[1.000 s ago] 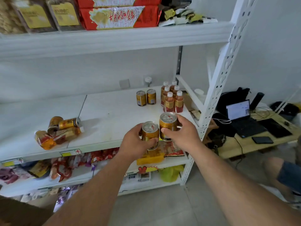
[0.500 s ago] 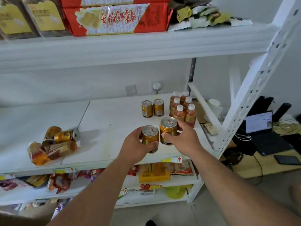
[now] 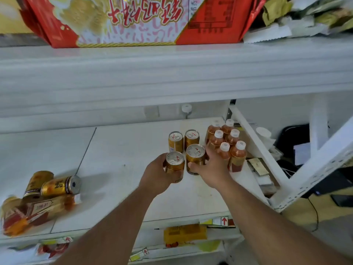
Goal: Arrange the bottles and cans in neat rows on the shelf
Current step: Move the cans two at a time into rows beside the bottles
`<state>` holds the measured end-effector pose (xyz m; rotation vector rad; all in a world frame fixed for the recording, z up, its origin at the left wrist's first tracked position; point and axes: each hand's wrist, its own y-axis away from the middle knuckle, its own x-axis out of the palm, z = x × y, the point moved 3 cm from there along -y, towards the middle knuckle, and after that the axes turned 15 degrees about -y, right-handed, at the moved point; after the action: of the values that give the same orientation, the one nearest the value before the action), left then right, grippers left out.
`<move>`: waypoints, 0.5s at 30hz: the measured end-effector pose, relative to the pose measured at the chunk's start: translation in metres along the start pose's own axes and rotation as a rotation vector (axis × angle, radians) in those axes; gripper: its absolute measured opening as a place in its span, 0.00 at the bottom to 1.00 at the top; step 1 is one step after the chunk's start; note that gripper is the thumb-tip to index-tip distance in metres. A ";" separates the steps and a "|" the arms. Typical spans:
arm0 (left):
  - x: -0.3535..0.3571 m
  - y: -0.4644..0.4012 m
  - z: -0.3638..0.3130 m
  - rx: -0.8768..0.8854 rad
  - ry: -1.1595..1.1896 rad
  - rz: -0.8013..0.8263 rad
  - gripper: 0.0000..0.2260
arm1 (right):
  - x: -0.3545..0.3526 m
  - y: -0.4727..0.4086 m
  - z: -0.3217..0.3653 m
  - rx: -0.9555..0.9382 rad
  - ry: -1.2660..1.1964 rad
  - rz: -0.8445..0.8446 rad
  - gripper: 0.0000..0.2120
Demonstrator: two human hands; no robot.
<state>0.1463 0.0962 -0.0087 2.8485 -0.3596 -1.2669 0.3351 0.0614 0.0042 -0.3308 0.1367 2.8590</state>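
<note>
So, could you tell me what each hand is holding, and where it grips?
Left hand grips a gold can around its side wall; right hand grips another gold can likewise.

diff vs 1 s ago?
Both hands, left and right, each still gripping a gold can (left can, right can), have carried them forward over the shelf to just in front of the standing cans. Nothing released. Standing cans, bottles and the tipped pile unchanged.
</note>
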 end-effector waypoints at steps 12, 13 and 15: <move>0.021 -0.051 0.006 -0.029 0.037 -0.012 0.27 | 0.020 -0.053 -0.032 0.107 -0.004 -0.023 0.28; 0.023 -0.053 0.007 -0.032 0.039 -0.014 0.27 | 0.020 -0.056 -0.033 0.107 -0.007 -0.026 0.28; 0.025 -0.058 0.007 -0.038 0.045 -0.018 0.28 | 0.021 -0.060 -0.034 0.102 -0.015 -0.034 0.27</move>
<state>0.1695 0.1482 -0.0379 2.8493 -0.3068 -1.1960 0.3389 0.1202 -0.0373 -0.2886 0.2705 2.8074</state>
